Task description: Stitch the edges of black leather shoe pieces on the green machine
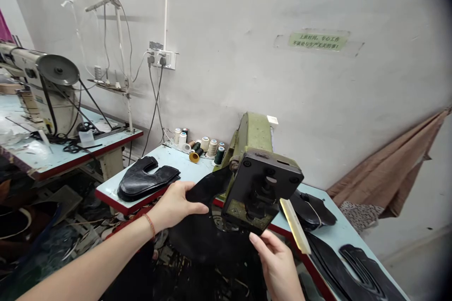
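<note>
A black U-shaped leather piece (208,244) hangs around the head of a green machine (257,131), whose dark front plate (254,178) partly covers it. My left hand (178,207) grips the left arm of the piece, thumb on top and the other fingers hidden beneath. At the right end, just under the machine head, my right hand (277,258) pinches the edge of the leather between thumb and fingers. A yellowish translucent guard strip (295,228) sticks out from the machine above that hand.
Stacked black U-shaped pieces (144,181) lie on the table's left end. More black pieces (312,209) lie to the right, some tied in a bundle. Several thread spools (212,147) stand behind. A sewing machine (45,84) occupies another table at left. Scraps litter the floor.
</note>
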Available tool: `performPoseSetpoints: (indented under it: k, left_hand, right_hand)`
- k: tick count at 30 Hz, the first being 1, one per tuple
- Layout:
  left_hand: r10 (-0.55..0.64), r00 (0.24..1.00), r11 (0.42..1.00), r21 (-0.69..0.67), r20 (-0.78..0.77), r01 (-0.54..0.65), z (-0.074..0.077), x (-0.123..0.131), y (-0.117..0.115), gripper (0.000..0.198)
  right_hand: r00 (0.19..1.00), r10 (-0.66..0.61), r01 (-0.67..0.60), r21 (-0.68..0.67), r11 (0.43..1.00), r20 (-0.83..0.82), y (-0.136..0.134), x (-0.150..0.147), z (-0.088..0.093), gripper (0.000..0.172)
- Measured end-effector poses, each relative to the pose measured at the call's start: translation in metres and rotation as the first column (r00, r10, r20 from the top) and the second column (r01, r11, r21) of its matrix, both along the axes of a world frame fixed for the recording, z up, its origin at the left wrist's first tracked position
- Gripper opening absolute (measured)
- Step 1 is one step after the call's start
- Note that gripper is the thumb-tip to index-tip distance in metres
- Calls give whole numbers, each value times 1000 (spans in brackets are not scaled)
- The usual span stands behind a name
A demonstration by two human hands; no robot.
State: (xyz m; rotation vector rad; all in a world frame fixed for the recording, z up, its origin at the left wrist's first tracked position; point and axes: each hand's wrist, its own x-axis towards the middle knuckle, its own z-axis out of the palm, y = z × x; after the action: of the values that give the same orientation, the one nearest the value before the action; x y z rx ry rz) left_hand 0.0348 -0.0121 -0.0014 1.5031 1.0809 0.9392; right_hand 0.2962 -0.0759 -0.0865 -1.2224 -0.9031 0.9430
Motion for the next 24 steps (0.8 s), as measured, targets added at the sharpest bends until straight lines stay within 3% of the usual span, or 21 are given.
performPoseSetpoints:
  k: [9,17,21,23,24]
  left_hand:
    - [-20,1000,995,-101,1,20,4,-25,10,28]
    - [6,1000,999,-50,-4,-6,-4,-49,2,30]
    - [29,994,999,-26,-104,-32,-10,-72,15,47]
    - [200,963,980,64,-181,-191,-16,-95,36,61]
    - [354,905,933,158,-235,-323,-19,-109,51,67]
  right_hand:
    - [994,-103,104,35,994,-37,-9,-34,-25,34]
    - [995,-102,103,95,990,-11,-17,-74,-23,30]
    - [980,-37,26,56,998,197,-17,-71,-24,35]
    - [896,-84,73,43,996,436,-14,-37,-23,36]
    - [798,-160,153,61,986,581,-13,-10,-22,39]
